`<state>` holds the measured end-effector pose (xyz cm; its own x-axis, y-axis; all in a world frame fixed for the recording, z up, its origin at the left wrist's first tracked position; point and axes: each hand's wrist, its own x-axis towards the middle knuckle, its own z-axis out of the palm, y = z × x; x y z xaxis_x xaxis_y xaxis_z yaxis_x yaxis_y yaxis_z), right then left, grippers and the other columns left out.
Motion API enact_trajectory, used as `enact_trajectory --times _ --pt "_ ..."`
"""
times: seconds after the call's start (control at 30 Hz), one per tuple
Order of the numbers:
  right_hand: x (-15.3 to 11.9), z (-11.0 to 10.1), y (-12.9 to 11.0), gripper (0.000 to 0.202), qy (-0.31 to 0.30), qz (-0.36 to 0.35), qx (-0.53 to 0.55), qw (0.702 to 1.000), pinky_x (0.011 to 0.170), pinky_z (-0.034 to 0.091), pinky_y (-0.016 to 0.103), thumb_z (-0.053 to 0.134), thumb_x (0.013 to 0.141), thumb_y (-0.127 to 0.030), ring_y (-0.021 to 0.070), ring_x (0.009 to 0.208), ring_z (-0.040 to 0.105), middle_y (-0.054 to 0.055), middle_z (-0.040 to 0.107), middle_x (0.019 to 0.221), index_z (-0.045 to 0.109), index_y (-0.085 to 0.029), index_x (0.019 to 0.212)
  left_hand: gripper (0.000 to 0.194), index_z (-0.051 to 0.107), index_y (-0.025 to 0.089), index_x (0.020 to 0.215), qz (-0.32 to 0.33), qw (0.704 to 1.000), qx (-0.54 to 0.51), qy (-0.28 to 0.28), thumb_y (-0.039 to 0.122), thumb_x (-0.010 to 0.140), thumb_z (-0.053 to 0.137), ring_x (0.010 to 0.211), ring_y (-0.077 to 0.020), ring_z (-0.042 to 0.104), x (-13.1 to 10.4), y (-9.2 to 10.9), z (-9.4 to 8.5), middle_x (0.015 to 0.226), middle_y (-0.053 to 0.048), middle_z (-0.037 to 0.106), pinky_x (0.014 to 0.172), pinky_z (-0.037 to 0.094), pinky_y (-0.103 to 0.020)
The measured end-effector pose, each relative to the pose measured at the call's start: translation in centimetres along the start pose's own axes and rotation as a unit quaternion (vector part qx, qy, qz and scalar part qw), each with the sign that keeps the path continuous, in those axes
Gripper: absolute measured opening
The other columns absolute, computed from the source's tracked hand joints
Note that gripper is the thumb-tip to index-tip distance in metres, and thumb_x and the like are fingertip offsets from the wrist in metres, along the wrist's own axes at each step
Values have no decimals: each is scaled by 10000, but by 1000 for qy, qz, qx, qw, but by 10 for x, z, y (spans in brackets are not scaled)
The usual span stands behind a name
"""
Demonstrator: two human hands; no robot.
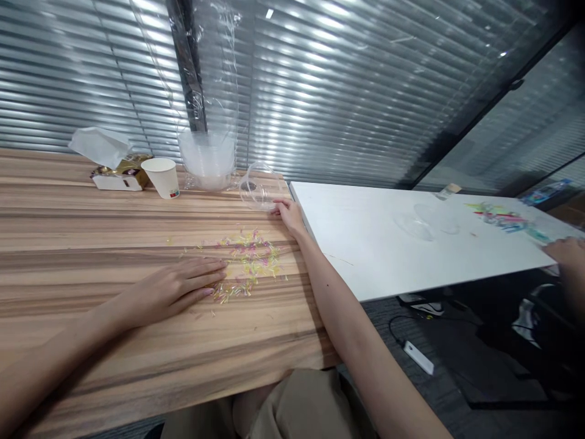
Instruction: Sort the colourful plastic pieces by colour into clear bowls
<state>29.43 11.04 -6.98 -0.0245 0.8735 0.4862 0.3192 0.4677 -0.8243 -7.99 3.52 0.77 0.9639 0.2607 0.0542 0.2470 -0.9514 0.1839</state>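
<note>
My left hand [185, 283] lies flat on the wood-grain table [137, 360], its fingers stretched out to the left edge of a scattered pile of small colourful plastic bits [253, 259], yellow, pink and clear. Farther back, my right hand [289, 214] has its fingers closed at the near right edge of a clear plastic bowl [261, 194]. The bowl looks tipped on its side near the table's back right corner. Part of my right fingers is hidden, and the bowl's clear walls are hard to make out.
Along the back stand a tissue box [119, 174], a white paper cup [163, 178] and a bagged stack of clear bowls [209, 161]. On the white table [365, 244] to the right lie clear plastic pieces [415, 222] and coloured strips [503, 218]. Another person's hand [564, 251] rests at its far edge.
</note>
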Motion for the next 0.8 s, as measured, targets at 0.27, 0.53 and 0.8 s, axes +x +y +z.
enact_trajectory --times 0.27,0.53,0.8 --pt "4 2 7 647 8 0 28 1000 793 486 162 86 926 -332 57 1177 539 -41 700 977 658 -261 632 433 396 252 1424 -17 999 -24 19 377 1010 366 1385 -220 310 0 -3 1 1510 13 337 1163 262 -436" --pt "3 2 8 626 18 -21 43 999 796 486 139 109 935 -270 44 1180 533 -75 689 991 651 -279 622 429 420 250 1411 -15 999 -21 20 384 1009 359 1375 -228 330 0 -3 0 1502 6 352 1155 277 -442" --pt "1 1 3 740 30 38 -14 999 827 454 173 13 994 -221 90 1210 513 -22 717 997 659 -177 637 435 421 310 1409 -22 999 -39 28 430 995 359 1375 -226 339 -1 -9 5 1497 20 359 1154 285 -421"
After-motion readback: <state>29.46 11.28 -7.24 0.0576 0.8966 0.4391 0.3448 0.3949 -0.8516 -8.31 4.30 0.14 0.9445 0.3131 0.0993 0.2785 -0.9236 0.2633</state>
